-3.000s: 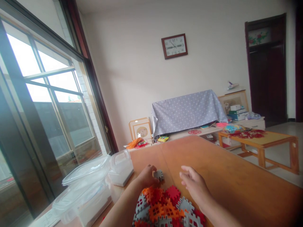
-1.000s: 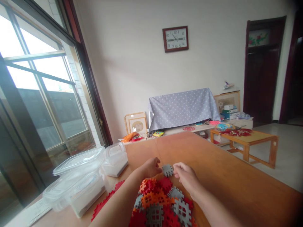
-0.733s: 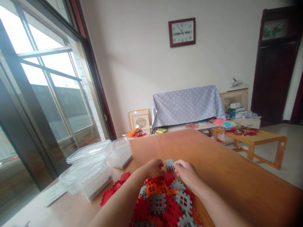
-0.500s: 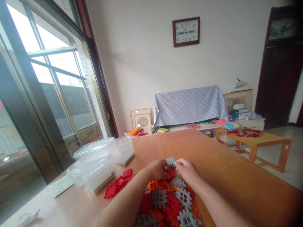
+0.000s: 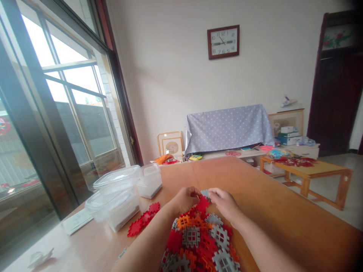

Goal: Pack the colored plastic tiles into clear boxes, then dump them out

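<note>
My left hand (image 5: 187, 199) is over the far end of a pile of notched plastic building tiles, its fingers curled against the edge of a red tile (image 5: 203, 204). Just behind that tile, a grey tile (image 5: 204, 193) is pinched between the thumb and fingers of my right hand (image 5: 222, 201). Fingertips partly cover both tiles, and I cannot tell whether the two are joined. Nearer to me lie loose tiles, among them a grey one with a window pattern (image 5: 191, 236) and an orange one (image 5: 183, 221).
Left of my left arm, several red tiles (image 5: 144, 219) lie in a row on the wooden table (image 5: 249, 196). Clear plastic containers (image 5: 121, 211) stand beyond them, beside a booklet (image 5: 76, 222). A crumpled wrapper (image 5: 41, 258) sits at the near left.
My left hand's fingers have drawn in from a spread pose over the red tile to its edge. The right hand stays on the grey tile. The view has shifted slightly.
</note>
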